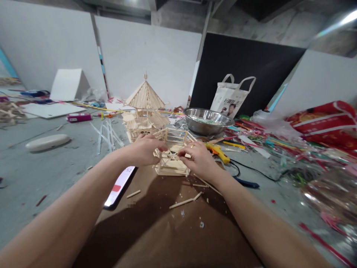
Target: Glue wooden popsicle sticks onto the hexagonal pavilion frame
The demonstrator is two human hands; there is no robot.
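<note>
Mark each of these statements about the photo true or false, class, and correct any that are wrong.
1. The left hand and right hand are both at the small wooden frame. True.
2. The ring is on the left hand. False: the ring is on the right hand.
3. The pavilion has a pointed roof. True.
4. The phone lies to the right of the right hand. False: the phone is beside the left forearm.
5. The tool with the yellow handle lies beyond the right hand. True.

left hand point(146, 149) partly hides the stick frame point(173, 172).
</note>
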